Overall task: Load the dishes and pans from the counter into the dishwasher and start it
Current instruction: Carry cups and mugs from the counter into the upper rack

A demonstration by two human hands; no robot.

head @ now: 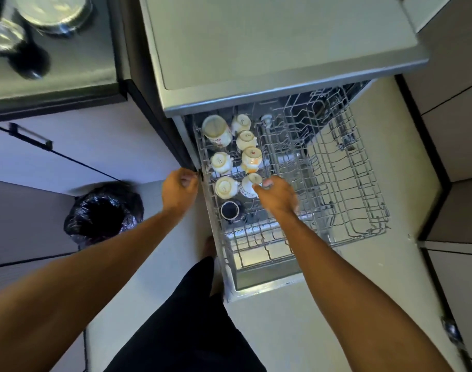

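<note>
Forearms [336,264] out, the right hand [276,196] pinches a small cup [255,179]; it should seat mouth-down by the upper rack's [344,167] left edge. The left hand [179,187] is loosely curled, empty.

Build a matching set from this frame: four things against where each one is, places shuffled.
Things
1. dark mug
2. black-bagged bin
3. steel pot
4. small cup

Places
A. on the cooktop, top left of view
B. on the floor, left of the dishwasher
C. held by the right hand at the rack
D. left side of the rack, the mug nearest the person

Pairs: 1-D, 2-B, 3-A, 4-C
</note>
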